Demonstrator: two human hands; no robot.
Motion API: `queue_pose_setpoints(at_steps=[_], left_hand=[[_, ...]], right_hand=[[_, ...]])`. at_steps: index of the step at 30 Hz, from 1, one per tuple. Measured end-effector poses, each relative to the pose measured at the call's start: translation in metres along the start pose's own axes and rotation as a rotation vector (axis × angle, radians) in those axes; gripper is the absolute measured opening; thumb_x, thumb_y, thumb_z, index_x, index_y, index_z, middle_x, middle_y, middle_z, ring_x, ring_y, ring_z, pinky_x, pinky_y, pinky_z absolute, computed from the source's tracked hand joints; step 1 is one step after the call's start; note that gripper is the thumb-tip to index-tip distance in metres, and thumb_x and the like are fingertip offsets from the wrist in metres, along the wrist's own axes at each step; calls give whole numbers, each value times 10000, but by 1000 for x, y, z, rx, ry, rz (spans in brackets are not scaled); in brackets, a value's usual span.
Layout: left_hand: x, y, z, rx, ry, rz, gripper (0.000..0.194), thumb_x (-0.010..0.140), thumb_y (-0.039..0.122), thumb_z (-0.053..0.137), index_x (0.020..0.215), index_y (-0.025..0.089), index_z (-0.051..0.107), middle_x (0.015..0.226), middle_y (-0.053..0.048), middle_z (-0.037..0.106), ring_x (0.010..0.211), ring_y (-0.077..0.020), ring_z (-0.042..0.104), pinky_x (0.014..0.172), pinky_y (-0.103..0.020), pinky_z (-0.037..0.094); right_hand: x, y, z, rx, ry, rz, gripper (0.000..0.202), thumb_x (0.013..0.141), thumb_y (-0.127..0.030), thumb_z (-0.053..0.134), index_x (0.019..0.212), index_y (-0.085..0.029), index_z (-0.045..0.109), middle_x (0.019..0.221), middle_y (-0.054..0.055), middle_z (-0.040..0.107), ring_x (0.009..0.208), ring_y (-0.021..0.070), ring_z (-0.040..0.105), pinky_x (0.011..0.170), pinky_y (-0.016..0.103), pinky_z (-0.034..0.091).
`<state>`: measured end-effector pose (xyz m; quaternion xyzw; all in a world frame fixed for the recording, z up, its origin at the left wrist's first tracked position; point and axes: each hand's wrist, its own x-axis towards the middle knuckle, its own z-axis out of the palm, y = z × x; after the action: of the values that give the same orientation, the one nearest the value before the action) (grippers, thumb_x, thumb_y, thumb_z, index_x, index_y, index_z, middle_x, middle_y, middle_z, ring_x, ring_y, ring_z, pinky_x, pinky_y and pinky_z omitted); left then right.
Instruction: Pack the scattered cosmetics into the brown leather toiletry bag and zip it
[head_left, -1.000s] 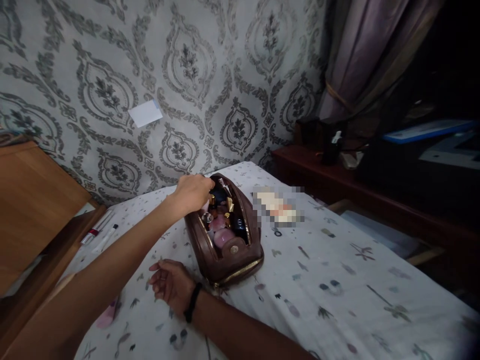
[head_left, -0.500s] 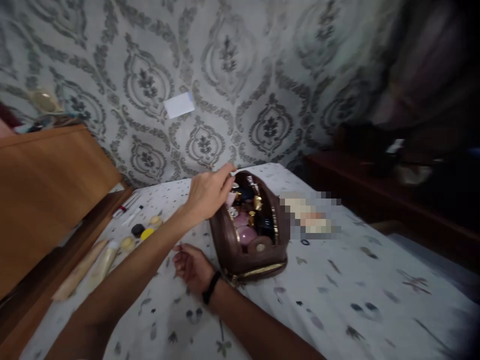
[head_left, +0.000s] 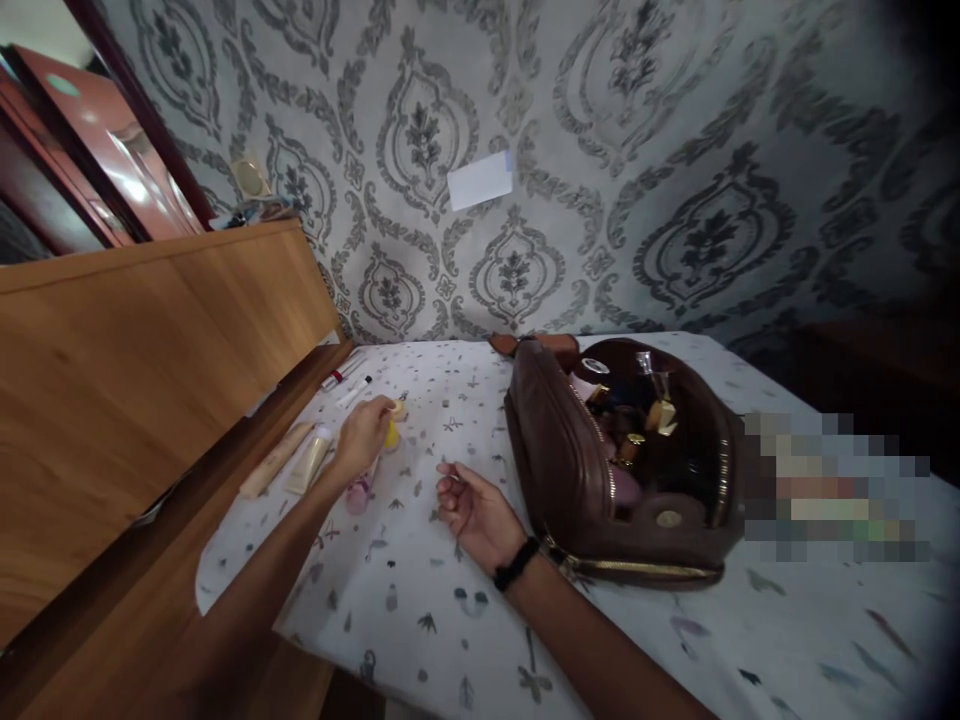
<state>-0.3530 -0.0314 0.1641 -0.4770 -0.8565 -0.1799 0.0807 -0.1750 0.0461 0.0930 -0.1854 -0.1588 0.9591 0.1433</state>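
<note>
The small cream pot (head_left: 397, 410) lay on the patterned cloth (head_left: 442, 600), left of the bag, at the fingertips of the left hand (head_left: 364, 436). The fingers of that hand were bent together; whether they gripped the pot or only touched it could not be told. A secure pinch appeared to call for thumb and forefinger on opposite sides of the rim, with light pressure and the wrist clear of the yellow pot (head_left: 391, 435) just nearer. The cream pot, being round, showed no long axis; its facing was hidden by the fingers.

The pink tube (head_left: 360, 492) lay at the near side of the left hand, its length running near to far. The cream tube (head_left: 307, 462) and beige tube (head_left: 271, 465) lay further left, slanted, far ends to the right.

The right hand (head_left: 480, 515) was empty, half curled, palm upward, between the pots and the brown bag (head_left: 555, 450). The bag stood unzipped, its long axis near to far, the far end leaning left. A wooden panel (head_left: 165, 340) bounded the left side.
</note>
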Motion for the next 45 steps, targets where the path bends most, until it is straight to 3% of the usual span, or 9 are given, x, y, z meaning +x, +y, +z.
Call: queue_pose_setpoints(at_steps=[3, 7, 11, 16, 24, 32, 37, 42, 45], left_hand=[[1, -29, 0, -14, -27, -34, 280, 930, 230, 400, 1111, 176, 607, 1056, -79, 689, 993, -189, 604, 939, -348, 463], [-8, -38, 5, -22, -93, 0, 350, 916, 374, 471, 1173, 170, 592, 1101, -85, 663, 1045, -210, 587, 956, -346, 456], [-12, -32, 10, -28, -155, -4, 410, 859, 410, 551, 1195, 177, 583, 1166, -107, 614, 1137, -262, 546, 987, -400, 431], [-10, -31, 11, -131, -151, -62, 369, 849, 316, 537, 1173, 145, 579, 1131, -106, 631, 1043, -223, 583, 958, -376, 448], [-27, -6, 6, -977, -389, -93, 626, 771, 492, 649, 1280, 133, 583, 1163, -101, 646, 887, -174, 587, 712, -243, 464], [-25, 20, -16, -953, -401, -76, 549, 728, 475, 738, 1168, 157, 656, 1087, -83, 679, 821, -169, 613, 786, -286, 506], [-10, 59, -41, -1041, -315, 56, 511, 738, 451, 749, 1160, 183, 644, 1121, -74, 665, 883, -184, 627, 767, -275, 537], [6, 134, -67, -1050, -286, 225, 509, 722, 428, 761, 1156, 195, 634, 1125, -73, 668, 953, -217, 643, 795, -300, 544], [16, 177, -74, -955, -366, 374, 504, 746, 393, 739, 1186, 182, 610, 1082, -84, 689, 940, -214, 651, 793, -304, 531]], right_hand=[[0, 0, 1, -16, -9, -8, 177, 886, -234, 569, 770, -136, 660, 580, -9, 600, 448, 63, 454, 457, 190, 319], [-1, 1, 2, -20, -6, -8, 192, 899, -227, 544, 774, -133, 655, 571, -8, 600, 442, 61, 449, 439, 179, 311], [-2, 1, 3, -18, -2, -14, 202, 906, -224, 532, 770, -130, 648, 568, -6, 602, 436, 57, 458, 434, 172, 309], [-3, 2, 3, -20, -13, -23, 152, 873, -230, 594, 772, -131, 651, 564, -12, 601, 436, 56, 464, 425, 168, 300], [0, 7, 1, -51, -62, -101, 285, 714, -304, 809, 906, -149, 666, 636, 8, 683, 499, 72, 554, 440, 157, 330], [-2, 5, 2, -4, -35, -66, 196, 807, -311, 723, 795, -142, 623, 593, 6, 659, 471, 74, 546, 450, 171, 316], [-2, 2, 1, 10, -44, -7, 255, 911, -333, 569, 775, -125, 627, 580, 18, 643, 455, 76, 534, 458, 186, 312], [-1, 1, 2, 18, -33, 11, 322, 966, -268, 423, 754, -125, 620, 561, 22, 632, 435, 79, 524, 451, 195, 309], [-2, 0, 4, 11, -25, 18, 357, 977, -259, 378, 737, -129, 608, 542, 18, 623, 423, 83, 518, 443, 198, 299]])
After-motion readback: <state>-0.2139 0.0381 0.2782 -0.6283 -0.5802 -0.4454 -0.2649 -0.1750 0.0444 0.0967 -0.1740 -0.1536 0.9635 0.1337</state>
